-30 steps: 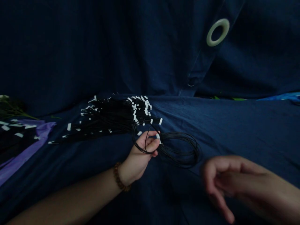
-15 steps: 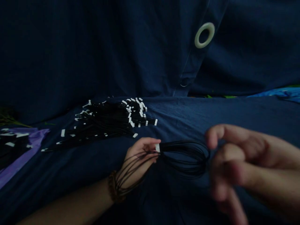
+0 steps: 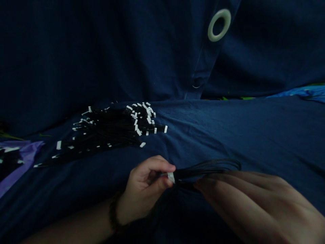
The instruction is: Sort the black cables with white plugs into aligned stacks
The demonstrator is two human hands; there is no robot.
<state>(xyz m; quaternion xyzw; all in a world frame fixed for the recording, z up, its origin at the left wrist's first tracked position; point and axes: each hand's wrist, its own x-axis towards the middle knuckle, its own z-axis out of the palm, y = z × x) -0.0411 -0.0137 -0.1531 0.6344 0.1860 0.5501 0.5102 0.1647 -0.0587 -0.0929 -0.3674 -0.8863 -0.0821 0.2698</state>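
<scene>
The right hand hides much of the black cord coil, and I can't tell how firmly it grips. The left hand covers part of the white tag. Shadow blurs the bracelet. Purple plastic runs out of view leftward, blue material rightward; cords in the dark pile merge.

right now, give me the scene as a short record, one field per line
left hand: finger and thumb pinch the white tag on looped black cord
right hand: over the cord's loops, grip hidden
cord pile: many white ends, on blue cloth
left wrist: dark bracelet
far left: purple sheet
upper right: pale ring
</scene>
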